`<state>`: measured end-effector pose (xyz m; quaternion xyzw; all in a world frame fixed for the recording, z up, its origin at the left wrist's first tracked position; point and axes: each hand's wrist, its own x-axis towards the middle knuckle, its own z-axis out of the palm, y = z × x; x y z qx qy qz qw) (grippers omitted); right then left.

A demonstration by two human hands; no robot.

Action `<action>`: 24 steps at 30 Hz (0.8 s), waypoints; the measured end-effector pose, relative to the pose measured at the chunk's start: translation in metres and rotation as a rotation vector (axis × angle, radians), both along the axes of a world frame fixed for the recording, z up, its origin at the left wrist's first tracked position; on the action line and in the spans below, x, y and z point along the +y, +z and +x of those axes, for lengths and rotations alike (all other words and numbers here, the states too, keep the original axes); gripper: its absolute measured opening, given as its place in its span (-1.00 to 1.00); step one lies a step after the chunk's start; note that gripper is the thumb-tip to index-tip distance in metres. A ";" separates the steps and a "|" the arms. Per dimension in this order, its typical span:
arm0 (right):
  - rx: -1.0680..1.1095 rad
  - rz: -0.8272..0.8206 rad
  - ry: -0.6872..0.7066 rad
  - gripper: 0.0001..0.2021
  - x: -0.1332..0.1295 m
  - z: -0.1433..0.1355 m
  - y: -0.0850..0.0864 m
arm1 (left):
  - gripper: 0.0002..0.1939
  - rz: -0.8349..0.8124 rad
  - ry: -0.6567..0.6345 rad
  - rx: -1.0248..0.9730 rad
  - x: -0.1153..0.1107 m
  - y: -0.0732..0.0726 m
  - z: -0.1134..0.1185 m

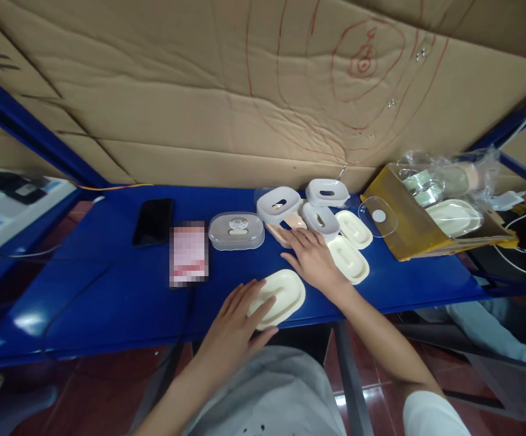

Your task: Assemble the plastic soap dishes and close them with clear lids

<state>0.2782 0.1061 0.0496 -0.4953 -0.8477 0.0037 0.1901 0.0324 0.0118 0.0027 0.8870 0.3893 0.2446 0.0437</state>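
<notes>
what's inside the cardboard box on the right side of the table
In the cardboard box, clear plastic wrapping and a cream oval piece can be seen. Anything beneath them is covered, so the bottom can't be seen.

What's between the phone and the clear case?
A pink, blurred-out rectangle, in the head view: right of the phone, left of the clear case, slightly nearer the person.

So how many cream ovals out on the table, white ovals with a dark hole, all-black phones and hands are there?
Cream ovals: 3
White ovals with a dark hole: 3
Black phone: 1
Hands, left hand and right hand: 2
Total: 9
</notes>
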 end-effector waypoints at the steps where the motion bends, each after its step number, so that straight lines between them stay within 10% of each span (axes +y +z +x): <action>1: -0.030 -0.016 -0.012 -0.48 0.012 -0.002 -0.001 | -0.56 -0.018 0.010 -0.012 -0.002 -0.001 -0.007; 5: -0.043 -0.058 -0.008 -0.57 0.020 0.004 -0.001 | -0.50 -0.172 0.029 -0.102 -0.001 0.004 -0.033; 15: 0.237 -0.193 0.339 -0.66 -0.069 0.015 0.017 | -0.01 -0.466 0.073 -0.338 0.015 0.005 -0.048; 24: 0.095 -0.255 0.406 -0.49 -0.075 0.005 0.014 | -0.60 -0.118 -0.027 -0.222 0.014 -0.003 -0.049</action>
